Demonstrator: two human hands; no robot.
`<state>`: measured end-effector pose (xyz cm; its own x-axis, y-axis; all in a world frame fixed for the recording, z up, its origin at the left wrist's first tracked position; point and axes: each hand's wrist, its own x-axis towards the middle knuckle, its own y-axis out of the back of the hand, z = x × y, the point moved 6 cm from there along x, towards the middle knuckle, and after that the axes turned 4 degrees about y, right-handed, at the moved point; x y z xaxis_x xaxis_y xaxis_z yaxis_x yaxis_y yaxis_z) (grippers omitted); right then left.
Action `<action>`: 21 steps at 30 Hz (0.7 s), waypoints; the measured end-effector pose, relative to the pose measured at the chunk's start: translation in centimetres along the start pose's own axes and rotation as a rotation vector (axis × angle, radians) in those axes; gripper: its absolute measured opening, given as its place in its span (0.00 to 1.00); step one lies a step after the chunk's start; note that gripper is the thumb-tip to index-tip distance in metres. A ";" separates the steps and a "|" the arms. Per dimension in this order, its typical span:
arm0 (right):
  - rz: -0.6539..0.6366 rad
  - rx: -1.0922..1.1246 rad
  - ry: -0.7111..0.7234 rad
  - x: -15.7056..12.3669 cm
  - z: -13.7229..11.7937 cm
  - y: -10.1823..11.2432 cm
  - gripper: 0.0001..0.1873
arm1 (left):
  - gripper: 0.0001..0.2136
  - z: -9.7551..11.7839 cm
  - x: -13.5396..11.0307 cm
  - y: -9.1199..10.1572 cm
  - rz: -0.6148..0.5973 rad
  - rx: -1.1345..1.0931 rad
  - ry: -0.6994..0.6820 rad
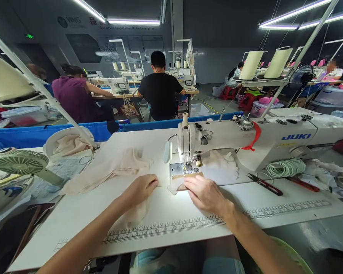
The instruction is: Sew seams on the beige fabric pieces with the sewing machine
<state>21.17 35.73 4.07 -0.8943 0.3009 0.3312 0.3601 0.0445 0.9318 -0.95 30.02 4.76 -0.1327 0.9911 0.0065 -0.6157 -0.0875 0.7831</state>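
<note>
My left hand (145,186) is closed, its fingers curled together above the white table. A thin cream fabric piece (138,214) shows below it and appears to be caught in the fingers, though the fingertips are partly hidden. My right hand (204,193) lies with fingers stretched out on a brown strip (198,175) beside the needle plate (175,170). A small pale scrap of cloth (174,186) sticks out left of those fingers. Over both stands the sewing machine (217,135), its needle area lit. More cream fabric (114,171) lies to the left.
Red-handled scissors (265,184) and a coil of pale green cord (286,167) lie at the right. A ruler strip (171,228) runs along the front edge. At the left are a small fan (21,163) and a white bin (50,144). Several people sit at machines beyond.
</note>
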 end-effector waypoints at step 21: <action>0.046 -0.050 -0.062 0.0 1.7 -0.3 0.14 | 0.12 3.1 6.9 -7.0 -0.176 -0.283 0.010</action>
<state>21.56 37.37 3.53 -0.8584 0.3602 0.3651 0.3851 -0.0176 0.9227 4.81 37.82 1.28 -0.0116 0.9926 -0.1206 -0.8211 0.0594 0.5676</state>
